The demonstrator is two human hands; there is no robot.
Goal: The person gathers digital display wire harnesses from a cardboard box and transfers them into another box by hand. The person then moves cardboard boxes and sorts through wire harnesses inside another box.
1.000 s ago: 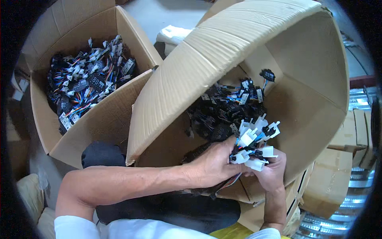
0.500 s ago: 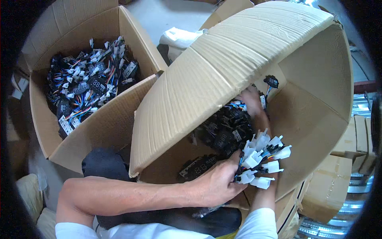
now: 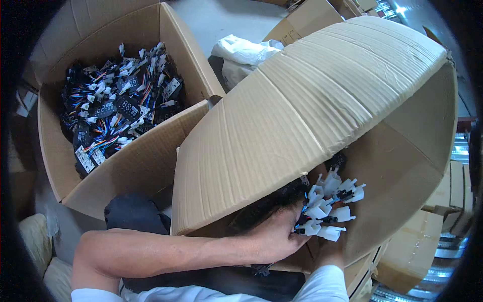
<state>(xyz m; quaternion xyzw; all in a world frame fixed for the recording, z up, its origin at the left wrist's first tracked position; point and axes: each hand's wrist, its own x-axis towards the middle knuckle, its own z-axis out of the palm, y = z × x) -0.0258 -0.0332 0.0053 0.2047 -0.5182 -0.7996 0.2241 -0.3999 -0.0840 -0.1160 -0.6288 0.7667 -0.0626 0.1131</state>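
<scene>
My left hand (image 3: 276,234) is closed around a bundle of wired display boards, whose white plug connectors (image 3: 322,206) fan out on the hand's right side. The hand is over the open front of the near cardboard box (image 3: 397,176). My right forearm (image 3: 329,254) passes behind the connectors into this box. The right hand's fingers are hidden under the box's large flap (image 3: 282,116). Dark display boards (image 3: 261,211) lie inside, mostly in shadow. One more small black display board (image 3: 338,160) shows just below the flap's edge.
At the left stands another open cardboard box (image 3: 151,146), heaped with wired display boards (image 3: 121,100) with white plugs. A white bag (image 3: 246,50) lies behind the boxes. Closed cartons (image 3: 412,246) and shiny metal rollers (image 3: 448,261) are at the right.
The view has shifted slightly, and the flap now covers more of the box's inside. My right hand, visible among the boards before, is now mostly hidden. My left hand keeps its bundle.
</scene>
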